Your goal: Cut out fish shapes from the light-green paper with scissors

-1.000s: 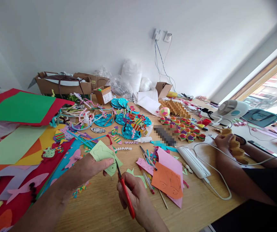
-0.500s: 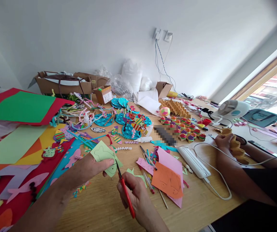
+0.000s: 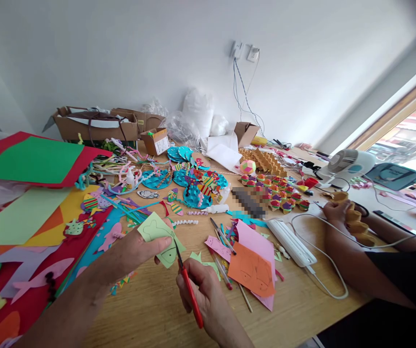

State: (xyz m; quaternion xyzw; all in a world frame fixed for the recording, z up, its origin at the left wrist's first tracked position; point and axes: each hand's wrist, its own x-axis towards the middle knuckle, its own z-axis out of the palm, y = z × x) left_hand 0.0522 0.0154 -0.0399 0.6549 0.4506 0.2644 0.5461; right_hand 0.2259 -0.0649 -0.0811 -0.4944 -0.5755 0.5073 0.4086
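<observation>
Between thumb and fingers, my left hand (image 3: 140, 253) pinches a piece of light green paper (image 3: 153, 228) with a fish outline drawn on it. My right hand (image 3: 206, 295) is wrapped round the red handles of a pair of scissors (image 3: 190, 293). The dark blades meet the right edge of the paper close to my left thumb; a slit runs beside the drawn line. Just right of the scissors lie green paper scraps (image 3: 206, 261), an orange sheet with pencil drawings (image 3: 251, 270) and a pink sheet (image 3: 249, 240).
At the right, a co-worker's hands (image 3: 336, 212) hold a cardboard egg carton (image 3: 356, 224). A white power strip (image 3: 291, 241) with a looping cable lies between us. Coloured paper (image 3: 30, 159) is stacked left; blue paper plates (image 3: 196, 195), glue bottles (image 3: 218, 209) and painted egg-carton cups (image 3: 276, 193) stand behind.
The green paper has tilted and dipped very slightly in my left hand at the blades. My right hand and the scissors stay almost in place, as do the co-worker's hands.
</observation>
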